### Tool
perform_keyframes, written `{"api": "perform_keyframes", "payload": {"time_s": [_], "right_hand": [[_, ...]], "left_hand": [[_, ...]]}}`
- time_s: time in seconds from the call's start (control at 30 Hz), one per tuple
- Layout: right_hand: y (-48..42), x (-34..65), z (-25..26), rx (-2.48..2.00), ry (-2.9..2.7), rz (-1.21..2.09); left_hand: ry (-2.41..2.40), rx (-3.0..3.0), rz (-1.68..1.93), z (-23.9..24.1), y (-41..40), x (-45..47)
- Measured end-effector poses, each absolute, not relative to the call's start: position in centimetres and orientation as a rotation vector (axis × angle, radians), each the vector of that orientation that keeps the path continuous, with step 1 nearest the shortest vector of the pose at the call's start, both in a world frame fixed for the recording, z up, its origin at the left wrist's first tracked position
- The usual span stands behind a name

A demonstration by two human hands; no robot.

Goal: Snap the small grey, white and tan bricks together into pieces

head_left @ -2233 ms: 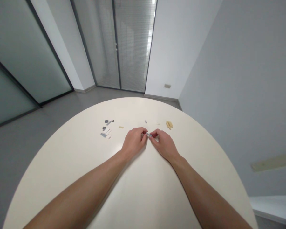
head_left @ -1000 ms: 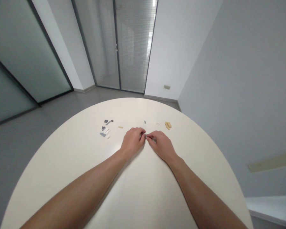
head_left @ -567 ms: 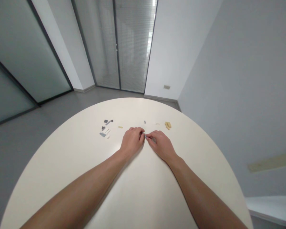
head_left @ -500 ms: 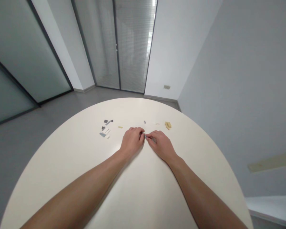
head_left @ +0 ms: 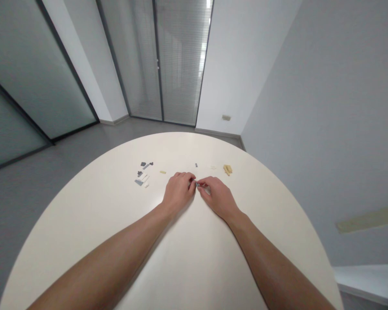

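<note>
Small blue-grey piece (head_left: pixel 197 184), just right of the frame's centre and a little below it, caught between two sets of fingertips! Left hand (head_left: pixel 180 188) comes in from the lower left, thumb and fingers curled closed around the piece's left side, hiding much of it. Right hand (head_left: pixel 219 191) meets it from the other side, thumb and index tips pinching at the exposed end. Neither hand is clearly nearer: both are touching it, and it sits straight left of the right hand's pinch. Long axis? Too little shows to call it, and how firm each pinch is can't be judged either.

Now the room around them. Just beyond the fingertips, a small grey piece (head_left: pixel 196 165), with thin pale pieces (head_left: pixel 213 167) to its right and a tan pile (head_left: pixel 227 169) further right again. Over on the left, one yellowish strip (head_left: pixel 162 172), then a loose spread: dark grey piece (head_left: pixel 143 164), white flat piece (head_left: pixel 142 177), grey plate (head_left: pixel 139 182). The round white table (head_left: pixel 177 140) curves away at the far rim, well apart from the hands, while its surface runs broad between the forearms toward the bottom of the frame.
</note>
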State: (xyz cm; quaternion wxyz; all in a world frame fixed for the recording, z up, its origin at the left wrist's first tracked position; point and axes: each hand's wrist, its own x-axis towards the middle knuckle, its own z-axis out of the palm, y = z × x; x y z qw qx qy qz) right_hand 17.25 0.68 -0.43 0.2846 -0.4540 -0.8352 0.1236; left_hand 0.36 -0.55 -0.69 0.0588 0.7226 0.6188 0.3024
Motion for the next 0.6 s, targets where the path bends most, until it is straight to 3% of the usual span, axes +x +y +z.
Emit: {"api": "perform_keyframes", "payload": {"time_s": [0.6], "right_hand": [[0.67,17.17,-0.49,-1.204,-2.276,0.304]], "left_hand": [[1.858,2.243,0.923,-0.82,-0.58,0.22]]}}
